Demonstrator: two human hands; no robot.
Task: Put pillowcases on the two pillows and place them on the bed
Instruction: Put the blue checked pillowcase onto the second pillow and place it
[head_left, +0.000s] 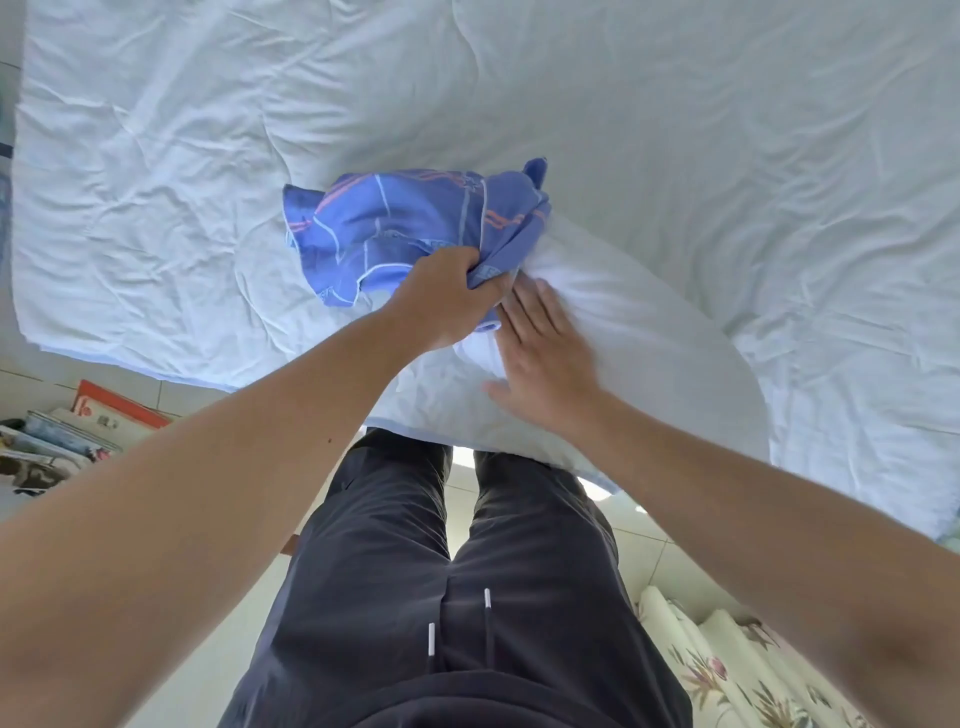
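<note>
Two bare forearms reach fwd from the lower corners, converging at centre over the bed (675, 130). Left hand (447, 301): knuckles up, fingers curled tight, clenched on a bunched edge of the blue pillowcase (405, 228). Right hand (545, 364): fingers extended & together, palm down, flat on the white pillow (639, 338), gripping nothing; its fingertips lie just beside the left hand's knuckles. Pillowcase is crumpled w/ orange & white stripes, heaped at the pillow's far end, resting on the wrinkled white sheet; whether that pillow end is inside the case cannot be told, as the cloth and left hand cover it. Pillow's near edge overhangs the bed above dark trousers (467, 597) w/ two white drawcord tips. Stacked printed matter (78, 431) at left on the floor is too blurred to read. Floral fabric (737, 670), lower right, is cut off by the right forearm & frame edge.
</note>
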